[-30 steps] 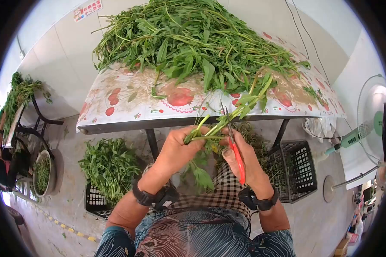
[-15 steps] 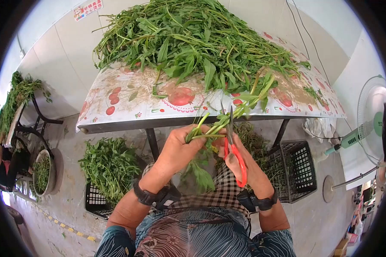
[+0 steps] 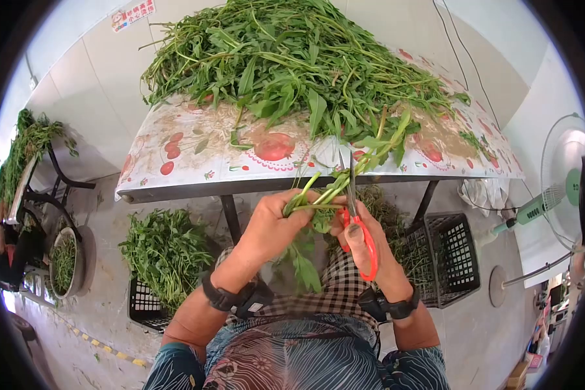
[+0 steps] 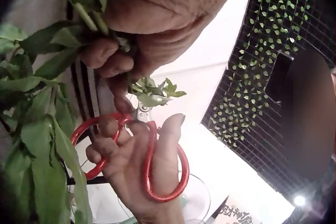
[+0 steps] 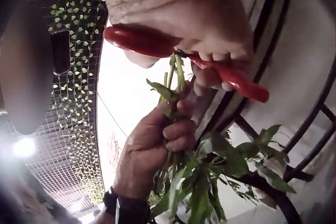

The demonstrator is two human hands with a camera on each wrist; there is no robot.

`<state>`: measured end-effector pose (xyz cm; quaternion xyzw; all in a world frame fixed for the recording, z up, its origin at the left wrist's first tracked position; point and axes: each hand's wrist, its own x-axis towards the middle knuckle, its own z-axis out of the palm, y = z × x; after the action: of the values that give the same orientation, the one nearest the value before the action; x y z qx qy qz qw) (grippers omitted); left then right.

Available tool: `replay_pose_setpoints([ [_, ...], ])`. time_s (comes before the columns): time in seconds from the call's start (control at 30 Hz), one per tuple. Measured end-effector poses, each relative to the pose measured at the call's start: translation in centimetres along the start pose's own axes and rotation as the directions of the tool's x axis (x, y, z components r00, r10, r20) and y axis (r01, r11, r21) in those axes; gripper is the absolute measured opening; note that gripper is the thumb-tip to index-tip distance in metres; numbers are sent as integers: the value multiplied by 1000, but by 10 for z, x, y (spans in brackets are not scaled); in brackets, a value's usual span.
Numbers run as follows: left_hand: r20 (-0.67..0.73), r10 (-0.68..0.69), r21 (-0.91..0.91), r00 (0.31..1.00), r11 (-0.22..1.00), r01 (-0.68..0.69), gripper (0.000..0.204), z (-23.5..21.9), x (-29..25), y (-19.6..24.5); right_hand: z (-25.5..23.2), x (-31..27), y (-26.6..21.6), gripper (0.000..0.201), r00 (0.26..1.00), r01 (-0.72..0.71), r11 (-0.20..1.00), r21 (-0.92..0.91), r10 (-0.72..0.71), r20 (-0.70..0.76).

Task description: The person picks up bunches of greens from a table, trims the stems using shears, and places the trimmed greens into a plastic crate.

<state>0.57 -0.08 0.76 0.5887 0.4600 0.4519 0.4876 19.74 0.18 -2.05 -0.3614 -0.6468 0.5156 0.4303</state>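
Observation:
In the head view my left hand (image 3: 274, 224) grips a small bunch of leafy green stems (image 3: 331, 190), whose cut-looking ends stick up past the thumb. Leaves of the bunch hang below this hand. Red-handled scissors (image 3: 368, 250) are in my right hand (image 3: 378, 244), with the fingers through the loops. Their blades point toward the table and cross the stems to the right of my left hand. The left wrist view shows the scissors (image 4: 149, 153) with the handles spread apart. From the right wrist view, the stems (image 5: 176, 77) rise from the left fist to the scissors' pivot.
A large heap of greens (image 3: 286, 65) covers the back of the table with its fruit-print tablecloth (image 3: 201, 156). Below left stands a black crate (image 3: 146, 305) heaped with leafy stems; another black crate (image 3: 458, 253) stands below right. A fan (image 3: 552, 195) is at the right, a basin (image 3: 75, 270) far left.
The scissors, nearly closed at first, have spread their blades and shifted slightly right along the stems. My left hand has stayed almost still with the bunch.

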Motion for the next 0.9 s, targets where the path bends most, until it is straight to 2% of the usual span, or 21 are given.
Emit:
replay_pose_setpoints([
  [0.07,9,-14,-42,1000,999,15,19,2,0,2,8,0,-1,75,996,18,1000,-4,-18,-88],
  [0.17,16,24,-6,1000,1000,-24,19,1,1,0,7,-3,-5,69,994,-83,989,120,90,-57],
  [0.27,-13,0,-36,1000,999,0,20,2,0,-4,2,-4,-15,36,990,-116,988,103,123,-67],
  [0.37,9,-80,-338,997,938,78,20,-2,0,-9,0,1,-20,30,974,28,990,138,4,-225],
  [0.47,30,-18,-396,999,918,28,22,-5,2,-12,-9,7,-15,26,922,99,995,4,-90,-376],
  [0.5,72,-28,-438,997,897,57,24,-7,1,-11,-8,9,-20,27,908,77,997,24,-60,-415],
  [0.6,89,-43,-521,995,850,84,26,-5,1,-12,-12,8,-23,26,939,57,995,75,-28,-343],
  [0.7,94,-66,-530,993,841,106,26,-7,1,-5,-10,7,-23,26,959,65,994,93,-37,-280],
  [0.8,20,-74,-610,997,789,71,26,-16,3,0,-10,6,-23,27,955,44,998,37,-31,-295],
  [0.83,57,4,-713,998,700,38,28,-28,5,-3,-12,5,-22,28,961,36,998,52,-20,-277],
  [0.9,78,153,-789,985,613,-32,29,-46,8,3,-12,5,-22,27,953,32,990,137,11,-304],
])
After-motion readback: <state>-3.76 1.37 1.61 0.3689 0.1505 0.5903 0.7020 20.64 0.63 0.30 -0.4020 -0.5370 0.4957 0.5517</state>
